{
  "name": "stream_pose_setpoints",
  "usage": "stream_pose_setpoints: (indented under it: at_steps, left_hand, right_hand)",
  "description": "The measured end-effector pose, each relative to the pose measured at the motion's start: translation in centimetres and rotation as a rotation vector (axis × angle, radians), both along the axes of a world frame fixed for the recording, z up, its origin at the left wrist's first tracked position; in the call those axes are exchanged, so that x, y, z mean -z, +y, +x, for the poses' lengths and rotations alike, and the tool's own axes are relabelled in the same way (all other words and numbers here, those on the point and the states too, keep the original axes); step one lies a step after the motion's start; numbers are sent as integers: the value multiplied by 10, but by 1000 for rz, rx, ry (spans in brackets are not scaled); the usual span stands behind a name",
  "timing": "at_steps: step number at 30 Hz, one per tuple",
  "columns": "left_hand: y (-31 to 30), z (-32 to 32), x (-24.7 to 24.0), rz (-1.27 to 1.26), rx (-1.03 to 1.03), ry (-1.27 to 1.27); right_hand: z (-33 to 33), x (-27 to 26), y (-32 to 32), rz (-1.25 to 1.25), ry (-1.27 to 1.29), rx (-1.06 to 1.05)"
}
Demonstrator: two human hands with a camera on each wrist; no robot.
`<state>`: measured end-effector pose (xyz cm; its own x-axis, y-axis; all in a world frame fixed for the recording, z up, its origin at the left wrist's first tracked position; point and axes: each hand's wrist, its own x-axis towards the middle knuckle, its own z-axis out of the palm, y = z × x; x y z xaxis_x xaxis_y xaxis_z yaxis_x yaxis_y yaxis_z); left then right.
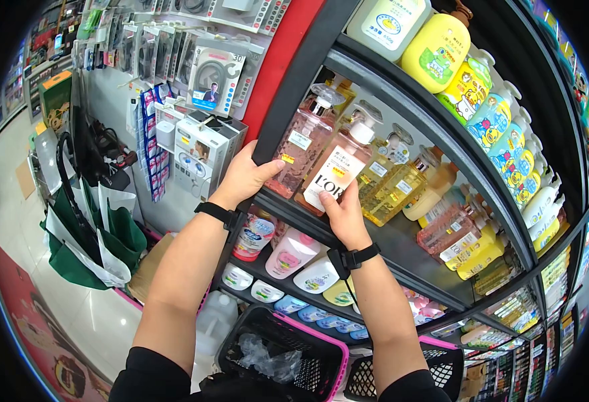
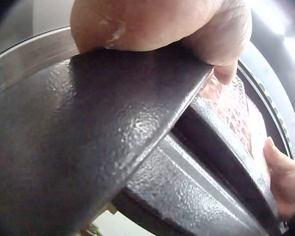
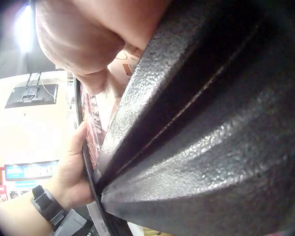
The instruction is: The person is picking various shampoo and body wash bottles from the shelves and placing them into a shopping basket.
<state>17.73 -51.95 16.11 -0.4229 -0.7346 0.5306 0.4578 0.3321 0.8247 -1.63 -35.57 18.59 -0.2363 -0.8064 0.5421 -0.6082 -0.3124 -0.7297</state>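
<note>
My right hand point(image 1: 349, 218) holds a pink pump bottle point(image 1: 335, 167) with a white label and large black letters, its thumb on the label's lower part. The bottle leans at the front of the black shelf. To its left is a second pink pump bottle point(image 1: 299, 144) with a textured surface and a yellow price sticker. My left hand point(image 1: 246, 175) grips the shelf's black side post point(image 1: 277, 100), with the thumb reaching over to the second bottle. Its other fingers are mostly hidden behind the post. In the left wrist view, the palm lies on the black panel point(image 2: 113, 118).
Yellow pump bottles point(image 1: 396, 194) stand to the right on the same shelf. More bottles point(image 1: 436, 53) line the shelf above, and tubs and bottles point(image 1: 293, 253) the one below. Black baskets with pink rims point(image 1: 340, 348) are underneath. A green bag point(image 1: 117, 228) stands at left.
</note>
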Motion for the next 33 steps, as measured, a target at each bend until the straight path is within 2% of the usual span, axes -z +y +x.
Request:
stream_pose_setpoints:
  at_steps: [4,7,18,23,24,25,26,28,29,30,31,32,33]
  left_hand:
    - [1,0,-1,-22,-34,-17]
    - [3,1,-3,-18,-52,-44]
    - [-2,-4,3,-69,-87,-11]
    - [7,0,-2,-67,-65,25]
    - [17,7,-12,-82,-175,-93]
    - [21,9,-17,-111,-264,-208]
    - [7,1,-6,-123,-303,-221]
    - [-8,-4,6,-82,-286,-186]
    - [-10,-3,6,24,-260,-222]
    - [-25,-1,22,-205,-307,-260]
    - [-29,-4,22,-151,-297,-211]
    - [-32,-6,23,-98,-288,-159]
    - [-65,-5,39,22,-205,-239]
  right_hand:
    - [12,-10,7,18,1,6]
    - [7,-3,3,58,-111,-27]
    - [3,-1,2,-29,-5,-19]
    - [-1,4,0,-19,-40,-36]
    - [8,-6,6,-28,79,27]
    - [-2,4,-1,-44,71,-37]
    - [2,-2,1,-85,25,-80]
    - [6,-4,6,-72,-62,-61]
    - [9,-2,12,-95,4,11]
    - [19,-10,34,-56,98,114]
    - [28,-12,55,-2,188,205]
    - [31,2,74,-78,248,252]
    - [36,18,93,-150,315,284]
